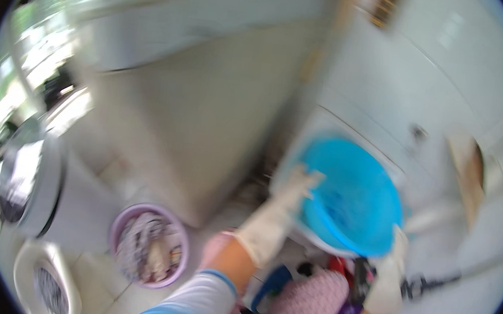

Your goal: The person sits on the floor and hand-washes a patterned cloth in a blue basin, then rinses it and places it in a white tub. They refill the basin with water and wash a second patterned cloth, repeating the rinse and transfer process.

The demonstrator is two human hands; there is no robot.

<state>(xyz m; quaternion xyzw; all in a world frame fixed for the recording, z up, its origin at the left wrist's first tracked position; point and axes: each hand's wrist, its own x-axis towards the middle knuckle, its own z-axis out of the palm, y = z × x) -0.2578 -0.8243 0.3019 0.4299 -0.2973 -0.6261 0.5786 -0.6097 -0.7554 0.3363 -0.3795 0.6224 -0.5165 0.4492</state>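
Observation:
A blue plastic basin (353, 190) is tilted in front of me, with something bluish, perhaps water, blurred at its bottom. My left hand (296, 187), in a whitish rubber glove, is at the basin's left rim with its fingers spread; whether it grips the rim is too blurred to tell. On the right, my gloved right hand (392, 259) touches or nearly touches the lower right rim, its fingers partly hidden. Beneath the basin shows the edge of a pale support (311, 242).
A purple basin (115, 239) of clothes stands on the tiled floor at left, near a white container (75, 283) with striped cloth inside. Beyond are a grey cylindrical bin (76, 207) and a large pale counter (220, 103). The tiled wall (406, 81) carries pipes at right.

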